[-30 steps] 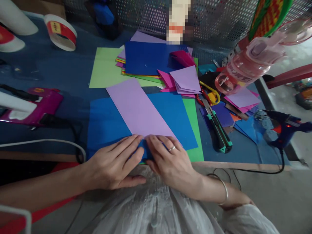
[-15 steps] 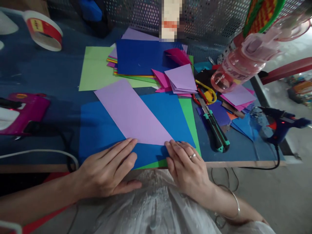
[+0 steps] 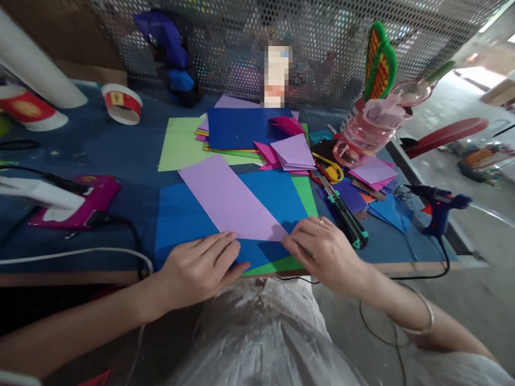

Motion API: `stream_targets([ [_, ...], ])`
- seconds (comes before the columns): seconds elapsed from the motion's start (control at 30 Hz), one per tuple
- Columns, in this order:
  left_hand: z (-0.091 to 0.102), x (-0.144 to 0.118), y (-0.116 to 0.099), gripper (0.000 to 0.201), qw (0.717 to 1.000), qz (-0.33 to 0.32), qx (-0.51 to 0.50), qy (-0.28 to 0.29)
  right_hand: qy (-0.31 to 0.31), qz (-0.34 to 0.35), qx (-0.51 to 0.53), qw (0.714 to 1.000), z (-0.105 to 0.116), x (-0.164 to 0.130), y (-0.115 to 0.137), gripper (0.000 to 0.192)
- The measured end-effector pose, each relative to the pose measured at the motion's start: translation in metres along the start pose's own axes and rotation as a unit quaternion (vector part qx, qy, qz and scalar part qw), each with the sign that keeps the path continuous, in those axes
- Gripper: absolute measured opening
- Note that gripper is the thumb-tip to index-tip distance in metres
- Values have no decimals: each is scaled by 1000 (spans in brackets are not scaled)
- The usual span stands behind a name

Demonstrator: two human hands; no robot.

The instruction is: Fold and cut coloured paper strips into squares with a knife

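Left hand (image 3: 201, 265) flat, fingers spread, palm down on the blue sheet (image 3: 181, 220) at the counter's (image 3: 100, 155) near edge, fingertips touching the near end of the lilac strip (image 3: 231, 201). Right hand (image 3: 322, 249) loosely curled, knuckles up, fingertips pinning the strip's near right corner over the green sheet (image 3: 303, 195); gripping nothing. Strip's long axis running from between both hands away and to the left. Just beyond the right hand, a knife (image 3: 346, 217). Farther off, a paper stack (image 3: 241, 128).
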State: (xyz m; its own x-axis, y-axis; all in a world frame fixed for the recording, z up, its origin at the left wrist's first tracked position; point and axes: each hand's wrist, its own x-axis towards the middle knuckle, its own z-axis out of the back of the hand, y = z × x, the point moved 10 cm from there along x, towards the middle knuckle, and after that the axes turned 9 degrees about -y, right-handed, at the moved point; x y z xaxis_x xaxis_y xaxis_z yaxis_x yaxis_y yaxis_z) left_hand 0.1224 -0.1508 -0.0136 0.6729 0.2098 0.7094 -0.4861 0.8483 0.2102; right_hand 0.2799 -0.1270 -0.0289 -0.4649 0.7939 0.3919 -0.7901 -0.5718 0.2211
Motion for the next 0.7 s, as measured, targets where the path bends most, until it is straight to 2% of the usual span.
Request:
stream_targets([
  [0.07,1,4,0,9,1000,-1,7,-9,98,-33,119,987,-6,18,-17,43],
  [0.13,1,6,-1,7,1000,-4,5,-12,201,-110,227,946,-17,38,-40,45],
  [0.17,0,6,0,9,1000,-4,4,-11,216,-164,252,929,-19,51,-56,48],
  [0.23,-5,6,4,11,1000,9,-8,3,191,-249,230,921,-16,83,-88,60],
  [0.3,-10,6,12,14,999,37,-26,18,145,-294,175,929,-12,113,-109,69],
  [0.37,-15,8,26,17,995,75,-53,29,88,-317,195,924,-13,137,-112,58],
  [0.43,-20,8,46,19,981,147,-115,44,80,-314,224,919,-25,148,-98,44],
  [0.47,-23,6,59,19,965,199,-161,54,88,-310,238,916,-34,149,-87,35],
  [0.53,-31,-5,81,22,909,311,-269,74,119,-295,269,909,-51,142,-61,22],
  [0.6,-36,-21,94,29,845,393,-351,92,155,-277,317,894,-66,129,-33,23],
  [0.67,-37,-38,96,34,795,441,-401,110,194,-246,357,880,-74,115,-7,26],
  [0.7,-34,-45,94,34,784,448,-415,110,211,-229,367,877,-75,109,4,28],
])
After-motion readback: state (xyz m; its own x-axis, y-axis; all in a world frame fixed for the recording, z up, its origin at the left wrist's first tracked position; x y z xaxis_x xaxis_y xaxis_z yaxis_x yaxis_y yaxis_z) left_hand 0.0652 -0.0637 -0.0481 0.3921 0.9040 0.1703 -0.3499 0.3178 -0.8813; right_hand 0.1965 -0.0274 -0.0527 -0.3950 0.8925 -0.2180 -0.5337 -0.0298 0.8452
